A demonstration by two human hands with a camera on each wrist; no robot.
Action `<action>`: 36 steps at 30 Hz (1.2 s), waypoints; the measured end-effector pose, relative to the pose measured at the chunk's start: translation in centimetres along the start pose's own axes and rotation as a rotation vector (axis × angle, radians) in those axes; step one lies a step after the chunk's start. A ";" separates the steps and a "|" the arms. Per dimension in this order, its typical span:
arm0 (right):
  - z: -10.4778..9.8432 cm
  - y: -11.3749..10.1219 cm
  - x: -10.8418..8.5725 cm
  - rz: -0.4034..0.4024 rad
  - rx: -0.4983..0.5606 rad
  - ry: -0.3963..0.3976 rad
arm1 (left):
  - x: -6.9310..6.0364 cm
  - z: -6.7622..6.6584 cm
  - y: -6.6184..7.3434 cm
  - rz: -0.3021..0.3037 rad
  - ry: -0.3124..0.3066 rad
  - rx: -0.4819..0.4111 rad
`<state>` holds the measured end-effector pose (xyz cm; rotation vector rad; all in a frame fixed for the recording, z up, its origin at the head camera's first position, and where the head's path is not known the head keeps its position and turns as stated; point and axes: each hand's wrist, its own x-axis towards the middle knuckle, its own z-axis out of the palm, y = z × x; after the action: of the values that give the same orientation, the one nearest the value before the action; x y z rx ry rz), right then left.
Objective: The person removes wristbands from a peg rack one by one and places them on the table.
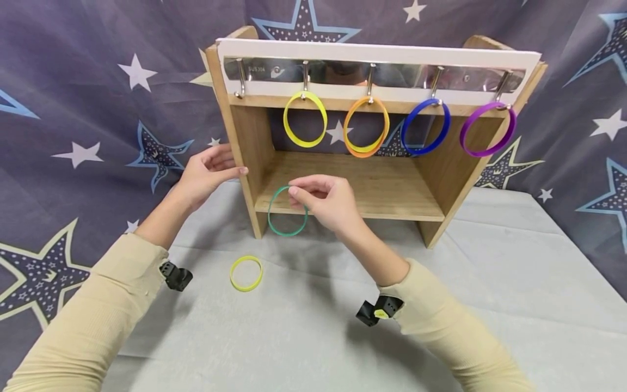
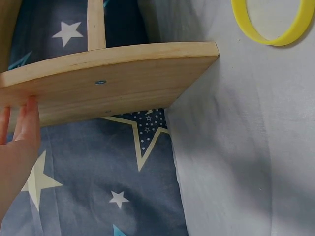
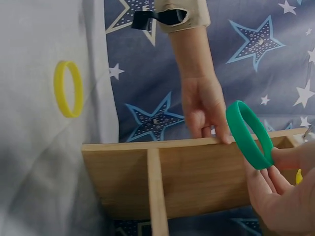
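Note:
A green silicone wristband (image 1: 287,235) hangs from my right hand (image 1: 329,201), pinched between thumb and fingers, in front of the wooden rack's lower shelf. The right wrist view shows the same green wristband (image 3: 241,132) held at its edge. My left hand (image 1: 208,173) touches the rack's left side panel (image 1: 247,163), thumb at the front edge; in the left wrist view its straight fingers (image 2: 30,118) rest against the outer face. On the cloth below lies a yellow wristband (image 1: 246,289). Above, metal hooks bear a yellow (image 1: 287,128), an orange (image 1: 349,142), a blue (image 1: 447,128) and a purple wristband (image 1: 511,128).
The orange band's hook also carries a yellow band. A further hook (image 1: 240,79) sits at the left end of the shiny metal strip (image 1: 289,71), on the rack's white board. A grey cloth (image 1: 294,332) covers the table; a star-patterned curtain (image 1: 93,109) hangs behind.

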<state>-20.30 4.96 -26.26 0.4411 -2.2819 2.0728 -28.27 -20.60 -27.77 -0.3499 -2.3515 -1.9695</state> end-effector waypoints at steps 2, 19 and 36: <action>0.0 0.5 0.1 0.034 -0.012 -0.014 | 0.0 0.0 0.0 0.000 0.000 0.000; 0.7 5.2 0.0 0.308 0.084 -0.062 | 0.1 0.0 -0.1 -0.008 -0.002 0.026; 1.5 8.9 -1.5 0.495 -0.028 -0.054 | 0.0 0.0 -0.1 0.004 0.004 0.022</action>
<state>-20.67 4.44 -35.43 -0.0868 -2.6610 2.2374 -28.32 -20.66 -27.86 -0.3495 -2.3664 -1.9388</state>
